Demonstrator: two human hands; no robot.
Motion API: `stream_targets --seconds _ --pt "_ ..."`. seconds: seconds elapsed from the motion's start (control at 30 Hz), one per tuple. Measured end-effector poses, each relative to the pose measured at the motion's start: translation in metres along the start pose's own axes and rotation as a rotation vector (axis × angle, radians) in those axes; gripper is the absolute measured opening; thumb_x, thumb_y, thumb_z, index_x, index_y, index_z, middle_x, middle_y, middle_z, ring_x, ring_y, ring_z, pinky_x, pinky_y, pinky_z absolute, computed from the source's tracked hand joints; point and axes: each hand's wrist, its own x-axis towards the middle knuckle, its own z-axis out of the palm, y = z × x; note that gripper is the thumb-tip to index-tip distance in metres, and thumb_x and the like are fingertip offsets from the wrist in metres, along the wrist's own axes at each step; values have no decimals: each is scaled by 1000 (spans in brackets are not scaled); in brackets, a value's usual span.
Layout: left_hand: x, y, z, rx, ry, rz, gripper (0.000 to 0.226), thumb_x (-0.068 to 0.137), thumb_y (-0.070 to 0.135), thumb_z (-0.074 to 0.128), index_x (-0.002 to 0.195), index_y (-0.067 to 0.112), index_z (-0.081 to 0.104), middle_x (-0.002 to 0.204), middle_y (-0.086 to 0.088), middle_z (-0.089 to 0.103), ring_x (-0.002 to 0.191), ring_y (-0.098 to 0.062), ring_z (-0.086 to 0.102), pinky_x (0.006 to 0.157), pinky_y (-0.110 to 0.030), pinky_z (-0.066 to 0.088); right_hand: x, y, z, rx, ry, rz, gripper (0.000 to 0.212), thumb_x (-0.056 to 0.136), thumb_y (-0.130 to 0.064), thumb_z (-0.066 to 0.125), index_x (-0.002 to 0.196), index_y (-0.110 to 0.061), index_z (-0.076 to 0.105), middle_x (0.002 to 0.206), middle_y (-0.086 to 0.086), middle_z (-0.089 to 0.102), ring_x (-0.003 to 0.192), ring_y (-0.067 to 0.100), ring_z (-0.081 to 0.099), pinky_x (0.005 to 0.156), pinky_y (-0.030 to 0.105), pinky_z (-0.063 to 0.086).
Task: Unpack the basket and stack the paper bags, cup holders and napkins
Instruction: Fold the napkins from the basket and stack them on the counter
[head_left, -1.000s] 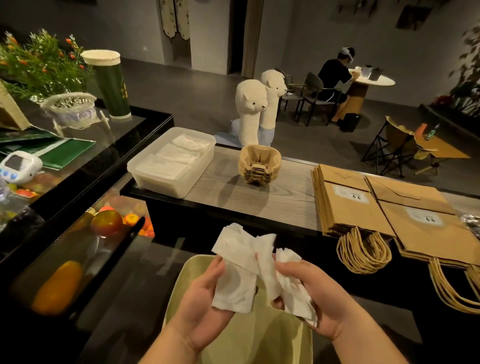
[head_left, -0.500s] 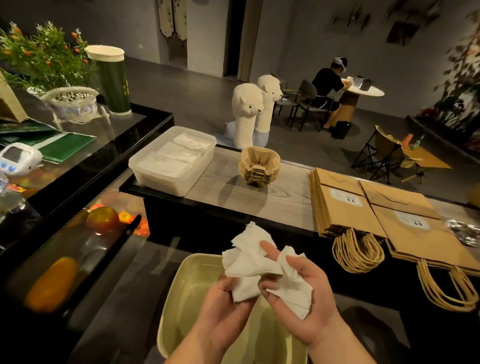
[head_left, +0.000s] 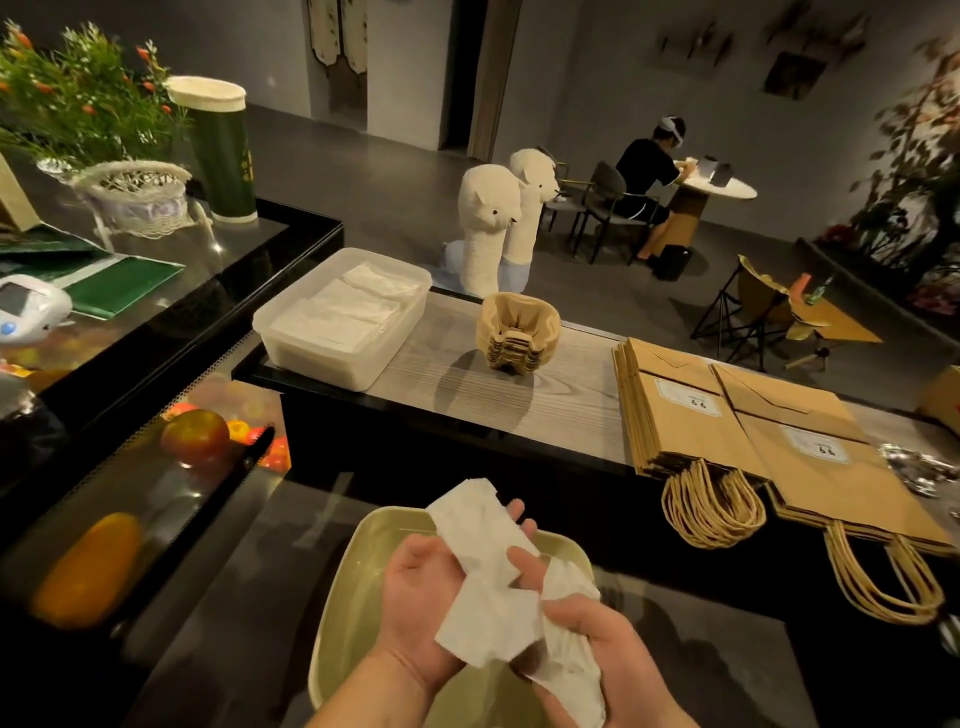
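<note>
Both hands hold crumpled white napkins (head_left: 498, 587) above a pale green basket (head_left: 353, 587) at the bottom centre. My left hand (head_left: 421, 608) cups them from underneath, and my right hand (head_left: 597, 639) grips them from the right. On the wooden counter beyond, a clear plastic tub (head_left: 291, 338) holds flat napkins (head_left: 343, 317). A stack of brown cup holders (head_left: 517, 332) sits to its right. Two piles of brown paper bags (head_left: 737, 421) lie flat at the right, their rope handles hanging over the counter's edge.
A glass display case (head_left: 156, 499) with fruit stands at the left. Above it, a black counter (head_left: 291, 234) carries a plant, a green cylinder and a woven basket. Two alpaca figures (head_left: 493, 228) stand behind the counter. A person (head_left: 647, 176) sits at a far table.
My hands have pressed the loose napkins together into one bundle and drawn it lower over the basket. The view has shifted slightly.
</note>
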Motion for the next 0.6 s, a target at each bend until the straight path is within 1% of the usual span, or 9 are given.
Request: stream_targets --seconds 0.07,0.13,0.2,0.27,0.33,0.4,0.5,0.53,0.6 --pt "3 1 7 79 76 41 60 97 33 47 154 12 45 159 -18 43 145 -36 42 119 -55 31 -5 0 4 -101 16 -47 75 47 5 78 121 -1 72 126 25 68 113 47 66 101 59 47" --pt "8 3 13 102 175 117 44 105 32 43 144 16 58 144 -12 61 136 -33 54 115 -55 36 -6 0 6 -230 83 -124 58 57 11 72 114 -4 76 118 21 73 107 43 70 93 54 53" --pt "13 5 18 134 229 190 41 108 30 41 142 18 59 139 -7 65 134 -30 58 115 -54 38 -5 2 6 -314 181 -207 41 71 13 66 105 -5 79 112 20 74 101 42 72 84 48 57" --pt "14 6 24 141 271 228 39 108 29 39 139 18 61 136 -7 68 131 -29 60 109 -53 43 -4 6 3 -301 264 -237 30 75 13 65 96 -4 79 108 29 72 97 49 69 85 50 54" --pt "12 7 24 145 276 239 38 109 29 39 136 16 62 132 -9 70 125 -30 65 102 -50 47 -5 9 0 -269 308 -236 25 78 14 61 88 -2 77 98 31 70 88 47 66 83 52 52" --pt "11 11 21 138 282 231 40 109 30 39 134 12 63 128 -13 71 116 -31 70 99 -49 48 -9 6 1 -268 297 -259 22 71 13 67 87 0 74 86 25 67 78 41 67 72 47 56" --pt "11 12 4 133 325 139 48 108 34 39 139 3 58 124 -21 71 112 -39 69 97 -53 48 -12 -9 15 -289 153 -344 36 61 7 74 95 1 64 81 21 64 69 32 66 59 40 54" --pt "10 8 1 104 320 74 51 108 34 39 142 -1 54 126 -25 68 114 -43 66 100 -56 47 -11 -16 22 -282 105 -373 34 63 6 73 95 -2 64 80 19 64 69 30 66 60 39 53" --pt "7 -9 -5 68 308 -35 56 106 32 38 144 -6 52 141 -30 57 132 -46 54 115 -58 36 -7 -29 32 -283 39 -430 27 67 2 69 92 -7 65 81 15 63 70 28 63 62 38 51"
